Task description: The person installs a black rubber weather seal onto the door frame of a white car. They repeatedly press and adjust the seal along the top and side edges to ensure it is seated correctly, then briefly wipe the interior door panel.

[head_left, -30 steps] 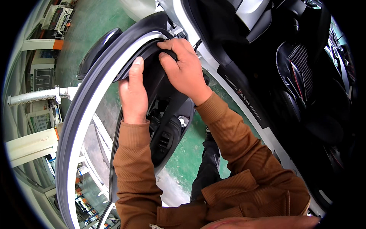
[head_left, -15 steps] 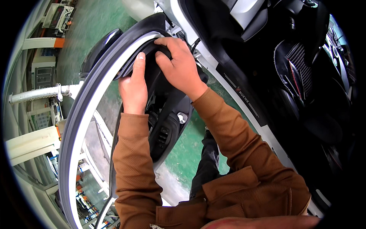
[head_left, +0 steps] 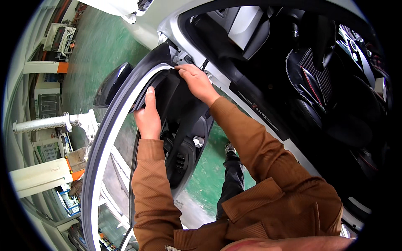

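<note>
An open car door (head_left: 172,90) stands in front of me, its white window frame (head_left: 109,140) edged by a dark rubber seal (head_left: 100,125). A curved black trim strip (head_left: 155,79) runs inside the frame's front corner. My left hand (head_left: 149,121) is closed on its lower part, thumb upright on the near face and the other fingers hidden behind. At the front upper corner, my right hand (head_left: 197,85) has its fingers bent and close together, the tips pressed on the trim's end. Whether they pinch its edge is hard to see.
A black side mirror (head_left: 112,85) sits outside the door. To the right are the white car body's door sill (head_left: 259,111) and a dark seat (head_left: 307,79). A white lift arm (head_left: 50,124) reaches in from the left over the green floor (head_left: 98,46).
The view has shifted, so door and hands appear lower. My right hand has gone from arching over the trim to fingertips at its front end. My left hand keeps its hold.
</note>
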A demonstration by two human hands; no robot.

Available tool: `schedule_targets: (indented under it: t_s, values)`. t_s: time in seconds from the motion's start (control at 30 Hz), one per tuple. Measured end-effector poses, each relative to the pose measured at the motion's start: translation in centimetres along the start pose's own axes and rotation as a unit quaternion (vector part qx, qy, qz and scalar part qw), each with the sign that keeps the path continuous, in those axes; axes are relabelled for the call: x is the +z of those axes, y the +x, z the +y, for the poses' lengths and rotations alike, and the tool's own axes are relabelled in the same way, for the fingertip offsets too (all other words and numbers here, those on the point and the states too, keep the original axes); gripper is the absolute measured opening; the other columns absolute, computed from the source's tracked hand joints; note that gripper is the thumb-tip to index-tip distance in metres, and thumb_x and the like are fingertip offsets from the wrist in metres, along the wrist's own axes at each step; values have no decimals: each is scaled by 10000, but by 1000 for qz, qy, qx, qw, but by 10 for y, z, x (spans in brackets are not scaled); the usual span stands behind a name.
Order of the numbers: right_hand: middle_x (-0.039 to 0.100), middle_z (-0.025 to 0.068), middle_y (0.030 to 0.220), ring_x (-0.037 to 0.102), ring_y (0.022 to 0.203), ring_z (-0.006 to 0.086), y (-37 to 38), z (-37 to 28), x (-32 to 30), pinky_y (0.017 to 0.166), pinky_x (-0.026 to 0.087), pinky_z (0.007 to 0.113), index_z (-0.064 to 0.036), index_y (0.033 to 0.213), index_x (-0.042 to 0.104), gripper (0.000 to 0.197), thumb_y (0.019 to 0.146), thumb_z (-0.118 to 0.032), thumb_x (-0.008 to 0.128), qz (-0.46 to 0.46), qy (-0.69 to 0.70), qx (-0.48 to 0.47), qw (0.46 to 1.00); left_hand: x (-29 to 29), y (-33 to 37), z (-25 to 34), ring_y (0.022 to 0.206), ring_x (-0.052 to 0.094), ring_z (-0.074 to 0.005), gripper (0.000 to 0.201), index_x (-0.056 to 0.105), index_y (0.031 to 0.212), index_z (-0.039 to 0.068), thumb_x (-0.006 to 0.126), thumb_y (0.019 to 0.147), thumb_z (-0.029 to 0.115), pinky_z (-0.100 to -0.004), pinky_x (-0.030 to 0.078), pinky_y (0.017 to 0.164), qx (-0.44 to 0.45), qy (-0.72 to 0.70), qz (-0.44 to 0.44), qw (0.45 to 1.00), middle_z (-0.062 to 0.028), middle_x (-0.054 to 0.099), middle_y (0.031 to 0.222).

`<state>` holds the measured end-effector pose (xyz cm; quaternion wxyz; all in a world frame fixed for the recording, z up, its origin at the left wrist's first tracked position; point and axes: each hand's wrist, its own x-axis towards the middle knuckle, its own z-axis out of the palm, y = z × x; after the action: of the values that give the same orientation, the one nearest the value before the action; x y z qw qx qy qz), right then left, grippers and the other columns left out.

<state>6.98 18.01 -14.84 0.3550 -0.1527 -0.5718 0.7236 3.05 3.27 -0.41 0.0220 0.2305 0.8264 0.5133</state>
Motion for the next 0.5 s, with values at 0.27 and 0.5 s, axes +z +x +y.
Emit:
schedule_targets:
  t_s: [0.27, 0.5]
  values:
    - [717, 125, 1075, 691, 1007, 240, -7, 7, 19, 906, 539, 333, 12, 1129, 745, 219, 1010, -143, 647, 114, -61, -97, 987, 2, -1, -2, 1093, 695, -231, 466, 695, 1252, -119, 725, 1031, 290, -385, 521, 1005, 3, 13, 25, 1000, -182, 737, 1222]
    - [675, 154, 940, 669, 920, 333, 20, 12, 22, 831, 529, 395, -17, 950, 704, 153, 954, -164, 662, 120, -45, -69, 989, 1, -1, 0, 1134, 690, -272, 537, 688, 1259, -126, 717, 1022, 355, -398, 500, 1036, -23, 41, 30, 998, -215, 737, 1235]
